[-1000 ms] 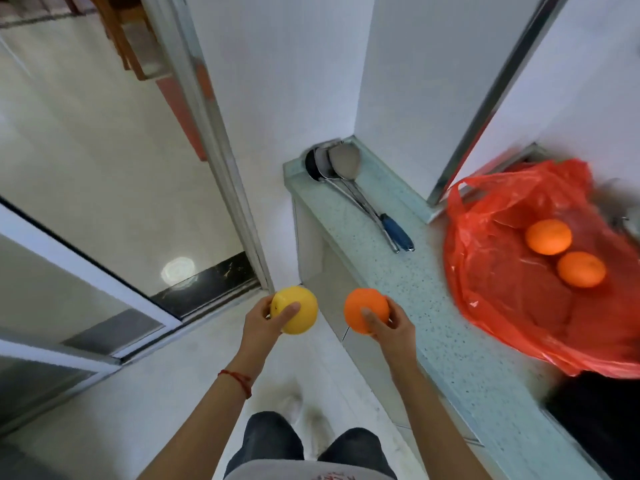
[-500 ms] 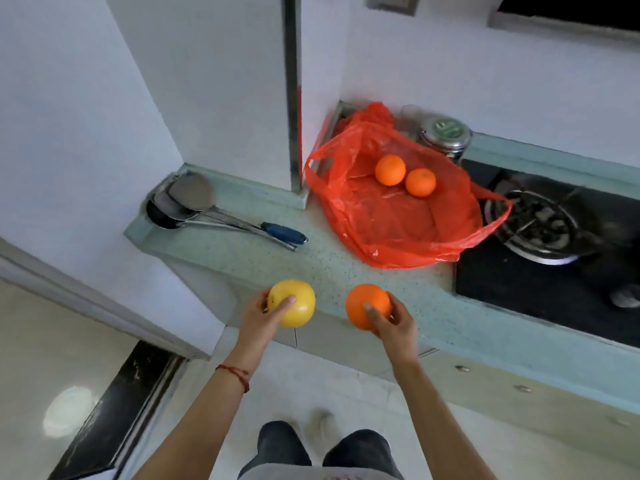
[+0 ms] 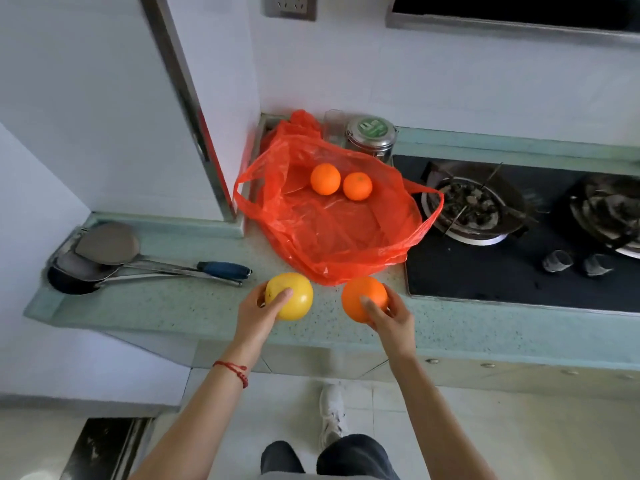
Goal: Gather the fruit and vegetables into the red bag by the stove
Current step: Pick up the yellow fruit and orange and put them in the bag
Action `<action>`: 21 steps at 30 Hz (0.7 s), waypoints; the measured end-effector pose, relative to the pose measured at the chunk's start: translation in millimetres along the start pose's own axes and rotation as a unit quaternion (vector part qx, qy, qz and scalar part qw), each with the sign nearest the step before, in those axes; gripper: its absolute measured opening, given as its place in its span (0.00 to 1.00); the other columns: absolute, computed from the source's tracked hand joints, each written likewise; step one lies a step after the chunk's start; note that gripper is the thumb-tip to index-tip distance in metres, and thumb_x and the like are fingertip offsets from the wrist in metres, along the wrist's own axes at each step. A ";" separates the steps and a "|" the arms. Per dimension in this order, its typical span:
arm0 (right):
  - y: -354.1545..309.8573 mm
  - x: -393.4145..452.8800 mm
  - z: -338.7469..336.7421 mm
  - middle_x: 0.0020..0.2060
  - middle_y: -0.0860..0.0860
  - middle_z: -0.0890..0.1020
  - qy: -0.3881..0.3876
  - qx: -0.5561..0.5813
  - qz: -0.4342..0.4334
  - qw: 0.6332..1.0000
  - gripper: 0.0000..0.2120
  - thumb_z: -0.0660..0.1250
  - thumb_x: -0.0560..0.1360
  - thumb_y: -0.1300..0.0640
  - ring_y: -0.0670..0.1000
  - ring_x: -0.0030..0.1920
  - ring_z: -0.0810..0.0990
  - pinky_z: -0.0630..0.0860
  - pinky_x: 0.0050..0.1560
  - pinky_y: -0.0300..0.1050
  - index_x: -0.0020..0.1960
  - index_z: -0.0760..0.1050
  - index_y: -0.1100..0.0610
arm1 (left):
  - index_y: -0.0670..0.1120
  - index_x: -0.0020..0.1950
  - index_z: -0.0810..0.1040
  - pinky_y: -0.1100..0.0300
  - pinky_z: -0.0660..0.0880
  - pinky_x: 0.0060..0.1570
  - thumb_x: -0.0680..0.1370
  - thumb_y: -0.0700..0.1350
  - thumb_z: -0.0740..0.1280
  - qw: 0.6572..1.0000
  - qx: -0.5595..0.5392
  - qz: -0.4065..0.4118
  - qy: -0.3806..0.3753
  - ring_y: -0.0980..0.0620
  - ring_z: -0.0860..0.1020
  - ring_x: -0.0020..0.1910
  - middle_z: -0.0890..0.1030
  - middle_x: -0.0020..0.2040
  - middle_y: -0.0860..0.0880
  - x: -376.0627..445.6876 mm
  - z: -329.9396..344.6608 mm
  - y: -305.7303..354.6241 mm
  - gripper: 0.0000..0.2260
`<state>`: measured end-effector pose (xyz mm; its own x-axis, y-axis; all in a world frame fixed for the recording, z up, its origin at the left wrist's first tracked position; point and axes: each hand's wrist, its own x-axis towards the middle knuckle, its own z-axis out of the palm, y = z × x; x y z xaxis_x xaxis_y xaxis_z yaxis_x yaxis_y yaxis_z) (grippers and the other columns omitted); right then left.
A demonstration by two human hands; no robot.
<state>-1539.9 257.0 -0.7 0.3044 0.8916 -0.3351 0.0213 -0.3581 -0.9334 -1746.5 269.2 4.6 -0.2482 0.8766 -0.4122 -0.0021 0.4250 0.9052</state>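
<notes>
The left hand (image 3: 258,311) holds a yellow fruit (image 3: 291,295), with its fingers and thumb curled round it; the right hand (image 3: 389,315) holds an orange (image 3: 362,296) the same way, thumb on top and fingers wrapped behind; both fruits are up over the front part of the green counter (image 3: 173,306), side by side and a little apart. The red bag (image 3: 332,233) lies on the counter just past the two fruits, its near edge close to them; it is open and mostly flat, and its right handle loop reaches over the edge of the black stove (image 3: 485,271). Two small oranges (image 3: 341,183) sit inside the bag near the back, touching each other. Behind the bag stand a clear glass (image 3: 334,128) and a shiny metal tin (image 3: 371,135) with a green label on its lid. On the left of the counter lie some metal ladles (image 3: 104,254); one has a blue handle. A red string (image 3: 233,370) is tied round the left wrist; a white shoe (image 3: 332,414) shows on the floor below.
</notes>
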 end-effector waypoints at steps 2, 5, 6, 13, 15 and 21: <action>-9.4 19.4 0.9 0.49 0.45 0.77 -0.009 0.004 -0.004 1.000 0.25 0.72 0.70 0.56 0.50 0.52 0.77 0.78 0.55 0.56 0.65 0.70 0.55 | 0.50 0.51 0.75 0.44 0.75 0.55 0.53 0.64 0.69 1.000 0.003 0.002 0.004 0.46 0.77 0.51 0.78 0.47 0.49 15.2 11.2 8.3 0.31; -20.4 55.0 3.4 0.53 0.49 0.76 -0.022 0.004 -0.012 1.000 0.27 0.72 0.69 0.53 0.53 0.55 0.77 0.77 0.57 0.57 0.66 0.69 0.54 | 0.50 0.55 0.75 0.45 0.75 0.56 0.53 0.66 0.68 1.000 0.007 0.011 0.000 0.46 0.76 0.53 0.78 0.52 0.46 41.5 30.5 23.5 0.34; -24.8 67.0 3.8 0.54 0.49 0.75 -0.026 0.003 -0.012 1.000 0.28 0.72 0.69 0.53 0.54 0.57 0.76 0.76 0.58 0.57 0.67 0.69 0.55 | 0.49 0.56 0.75 0.47 0.76 0.55 0.54 0.65 0.68 1.000 0.006 0.011 0.003 0.46 0.76 0.54 0.78 0.54 0.45 49.8 37.1 28.3 0.35; -56.7 146.0 4.7 0.61 0.52 0.74 -0.036 -0.015 -0.012 0.999 0.31 0.73 0.68 0.49 0.54 0.61 0.74 0.74 0.61 0.57 0.68 0.67 0.53 | 0.48 0.56 0.76 0.52 0.78 0.46 0.62 0.55 0.74 1.000 -0.025 -0.004 0.009 0.45 0.77 0.54 0.78 0.55 0.45 111.0 78.3 57.4 0.25; -64.0 163.9 7.1 0.62 0.53 0.74 -0.038 -0.032 -0.016 0.999 0.31 0.73 0.68 0.50 0.53 0.61 0.74 0.73 0.62 0.55 0.68 0.67 0.53 | 0.52 0.52 0.76 0.47 0.78 0.52 0.61 0.56 0.75 0.999 -0.012 0.006 0.031 0.45 0.78 0.54 0.79 0.49 0.50 126.7 88.4 63.8 0.22; -69.3 204.0 23.4 0.64 0.53 0.74 -0.022 -0.082 -0.011 0.996 0.31 0.73 0.68 0.50 0.53 0.63 0.72 0.71 0.63 0.52 0.68 0.67 0.53 | 0.48 0.58 0.75 0.46 0.76 0.54 0.64 0.53 0.75 0.999 0.016 0.008 0.037 0.46 0.77 0.53 0.78 0.53 0.46 165.6 111.4 76.9 0.25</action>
<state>-1501.6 470.2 -7.4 0.2609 0.9098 -0.3228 0.1850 -0.3753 -0.9083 -1679.8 472.2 -5.6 -0.3193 0.8649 -0.3874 0.0330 0.4187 0.9075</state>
